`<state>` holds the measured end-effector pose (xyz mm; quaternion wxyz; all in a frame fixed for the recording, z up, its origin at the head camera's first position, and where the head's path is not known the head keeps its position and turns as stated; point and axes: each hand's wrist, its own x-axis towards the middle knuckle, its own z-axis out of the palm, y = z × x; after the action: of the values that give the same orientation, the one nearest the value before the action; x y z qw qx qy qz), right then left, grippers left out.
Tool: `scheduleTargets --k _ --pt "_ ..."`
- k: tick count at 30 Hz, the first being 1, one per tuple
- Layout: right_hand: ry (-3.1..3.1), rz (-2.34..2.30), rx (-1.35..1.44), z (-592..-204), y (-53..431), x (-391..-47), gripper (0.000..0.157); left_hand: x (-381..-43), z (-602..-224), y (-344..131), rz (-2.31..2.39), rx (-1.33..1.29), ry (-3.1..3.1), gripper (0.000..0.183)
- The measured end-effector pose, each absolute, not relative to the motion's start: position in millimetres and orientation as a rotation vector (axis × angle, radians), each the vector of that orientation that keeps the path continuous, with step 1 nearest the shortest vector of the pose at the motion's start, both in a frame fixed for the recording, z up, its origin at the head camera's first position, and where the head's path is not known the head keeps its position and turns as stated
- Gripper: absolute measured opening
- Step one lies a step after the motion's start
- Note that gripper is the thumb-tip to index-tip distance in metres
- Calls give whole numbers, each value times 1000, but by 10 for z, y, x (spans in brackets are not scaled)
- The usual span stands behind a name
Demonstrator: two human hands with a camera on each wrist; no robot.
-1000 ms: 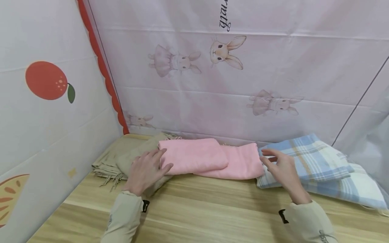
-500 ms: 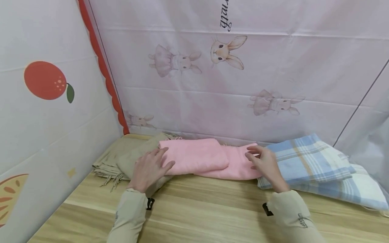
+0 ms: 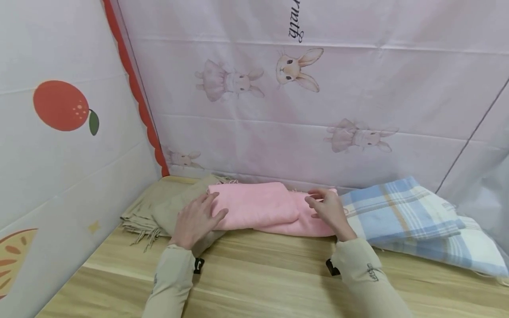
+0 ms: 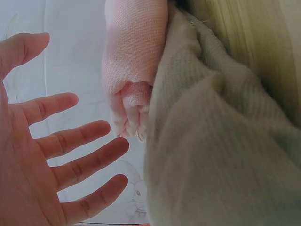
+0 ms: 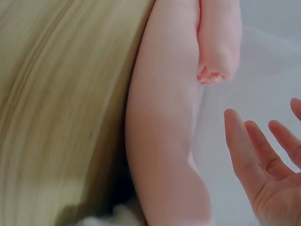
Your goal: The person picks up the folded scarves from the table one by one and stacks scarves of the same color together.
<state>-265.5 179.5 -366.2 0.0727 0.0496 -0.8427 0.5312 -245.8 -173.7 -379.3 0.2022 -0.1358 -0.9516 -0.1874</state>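
Two folded pink scarves lie partly stacked on the table. The upper pink scarf [image 3: 254, 205] overlaps the left end of the lower pink scarf [image 3: 310, 224]. My left hand [image 3: 196, 220] hovers at the upper scarf's left end, over the beige scarf [image 3: 171, 201]; the left wrist view shows spread fingers [image 4: 84, 160] holding nothing. Over the lower scarf's right part is my right hand [image 3: 329, 211]. Its loosely bent fingers [image 5: 242, 146] appear apart from the cloth in the right wrist view, where the upper scarf's rolled end [image 5: 218, 56] sits above the lower scarf.
A blue and white plaid blanket [image 3: 405, 210] lies folded at the right, with another plaid layer under it. The wooden table [image 3: 270, 278] meets a printed rabbit backdrop [image 3: 254, 145] behind and a white fruit-print wall [image 3: 79, 176] on the left.
My right hand has moved left, from the plaid blanket's edge to over the lower pink scarf. My left hand has shifted slightly right. The scarves lie as before.
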Motion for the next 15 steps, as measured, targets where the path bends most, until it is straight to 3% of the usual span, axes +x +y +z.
scheduleTargets --k 15 --pt "-2539 1614 96 -3828 1583 -2853 35 -2581 -3873 -1743 -680 -266 -2725 61"
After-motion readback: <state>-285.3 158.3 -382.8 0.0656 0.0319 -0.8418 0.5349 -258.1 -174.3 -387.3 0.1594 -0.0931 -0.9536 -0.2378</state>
